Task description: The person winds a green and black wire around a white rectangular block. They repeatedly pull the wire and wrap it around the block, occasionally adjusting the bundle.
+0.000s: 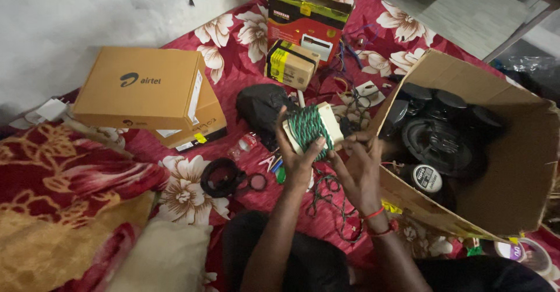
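Two bare hands raised mid-frame, head view only. Left hand closed round a cream block wound with green-and-white cord, thumb laid across the winding, fingers behind. Right hand just beside it, red thread band at the wrist, fingers curled and drawn together. Seemingly pinching the free run of cord, though too blurred at the tips to be sure. Loose cord tail hanging below both hands down to the red floral cloth.

Around them: open cardboard box to the right with black speakers inside, two stacked tan boxes well apart to the left, small yellow-and-black carton beyond, black ring near the left forearm.

Judged as mid-winding, with many turns on the block and slack left below. Another turn would call for a steady hold on the block, light tension from the right, and the tail kept free of snags on the cloth.
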